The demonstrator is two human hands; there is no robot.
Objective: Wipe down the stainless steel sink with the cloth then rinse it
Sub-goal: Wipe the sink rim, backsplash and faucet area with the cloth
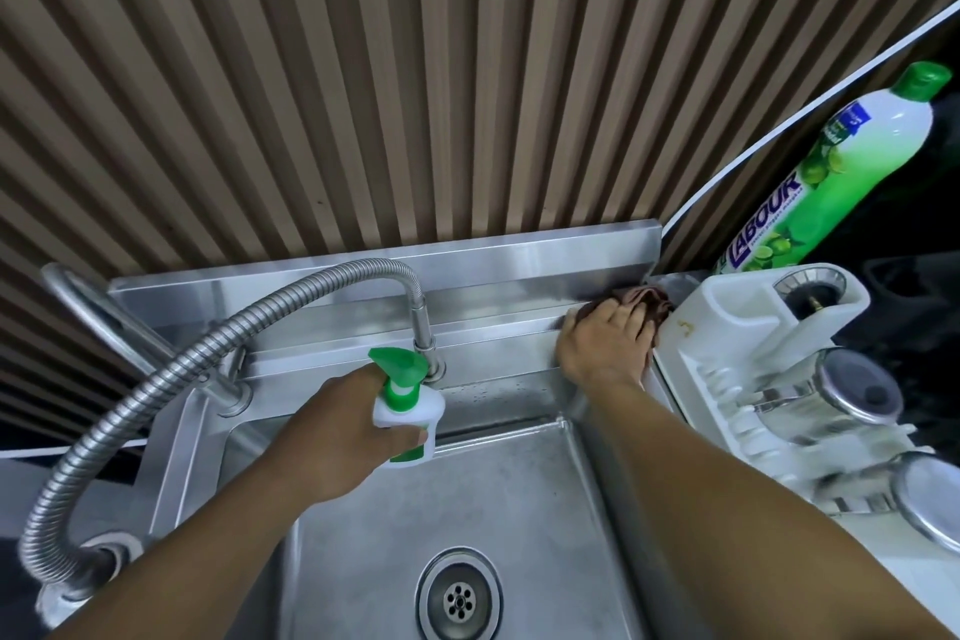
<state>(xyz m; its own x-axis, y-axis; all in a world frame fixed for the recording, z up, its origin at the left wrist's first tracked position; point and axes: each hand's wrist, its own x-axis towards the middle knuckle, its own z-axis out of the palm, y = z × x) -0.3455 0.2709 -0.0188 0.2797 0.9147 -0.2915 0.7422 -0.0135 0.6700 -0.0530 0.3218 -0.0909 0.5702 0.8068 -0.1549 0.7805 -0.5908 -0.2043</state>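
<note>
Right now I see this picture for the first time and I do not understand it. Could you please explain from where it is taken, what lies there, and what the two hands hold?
There is no machine here. One camera is worn on a person's head and looks down, so both arms belong to that person. Below them is a stainless steel sink with a round drain and a flexible metal tap hose. The left hand grips a white spray bottle with a green trigger, above the basin. The right hand presses a brownish cloth on the back right corner of the sink's ledge. To the right stands a white rack with metal cups, and behind it a green dish soap bottle.
</note>
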